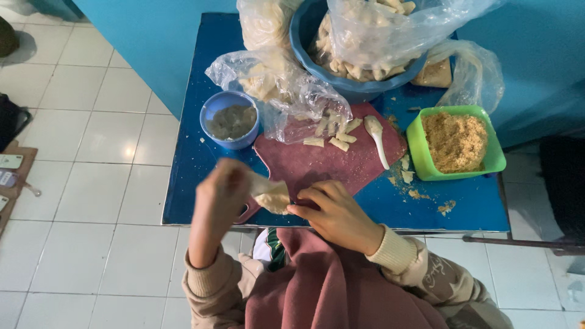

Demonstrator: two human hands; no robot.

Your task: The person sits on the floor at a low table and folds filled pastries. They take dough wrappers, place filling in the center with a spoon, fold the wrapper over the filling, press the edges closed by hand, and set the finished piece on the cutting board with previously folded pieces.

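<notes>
Fingers of both hands pinch a pale wrapper (272, 196); left hand (222, 192) blurred.

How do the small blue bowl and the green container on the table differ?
The small blue bowl is round, while the green container is squarish with rounded corners. The small blue bowl holds a grey, wet-looking paste; the green container holds dry golden-brown crumbs. The small blue bowl sits left of the dark red cutting board, the green container right of it. Both stand open and upright on the blue table.
</notes>
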